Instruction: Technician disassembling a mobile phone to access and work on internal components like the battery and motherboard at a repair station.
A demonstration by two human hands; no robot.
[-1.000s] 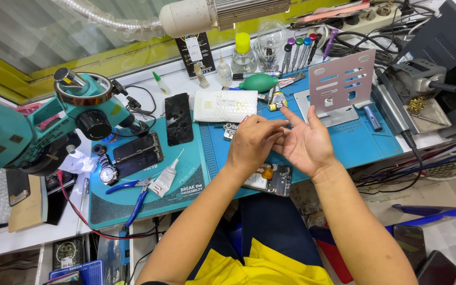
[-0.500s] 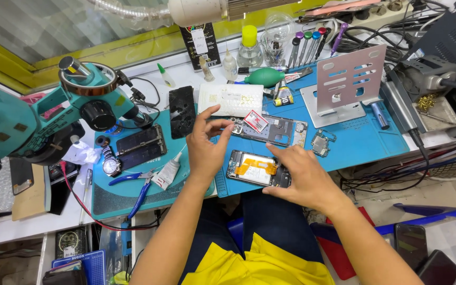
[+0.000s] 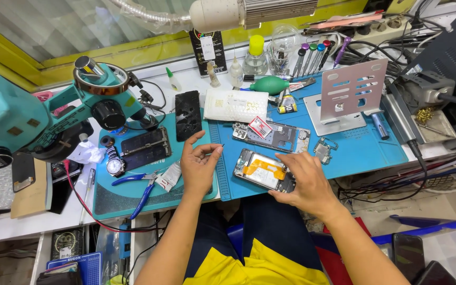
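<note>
An opened phone (image 3: 257,170) with an orange flex inside lies on the blue mat (image 3: 365,150) near the front edge. My right hand (image 3: 306,183) rests on its lower right corner and holds it down. My left hand (image 3: 197,164) hovers just left of the phone, over the seam with the teal mat (image 3: 114,200). It pinches a thin dark tool (image 3: 216,149) between thumb and fingers. Behind the phone lies a bare phone frame (image 3: 278,136) with a red-and-white sticker.
A teal microscope (image 3: 38,119) stands at the left, with a wristwatch (image 3: 115,165), blue-handled pliers (image 3: 139,191) and a small tube (image 3: 170,177) on the teal mat. A metal stand (image 3: 350,95), white tray (image 3: 236,104), black back cover (image 3: 188,115) and small board (image 3: 323,150) lie behind.
My hands were joined above the mat a second ago. They have parted: the left moved left with the thin tool, and the right came down onto the opened phone.
</note>
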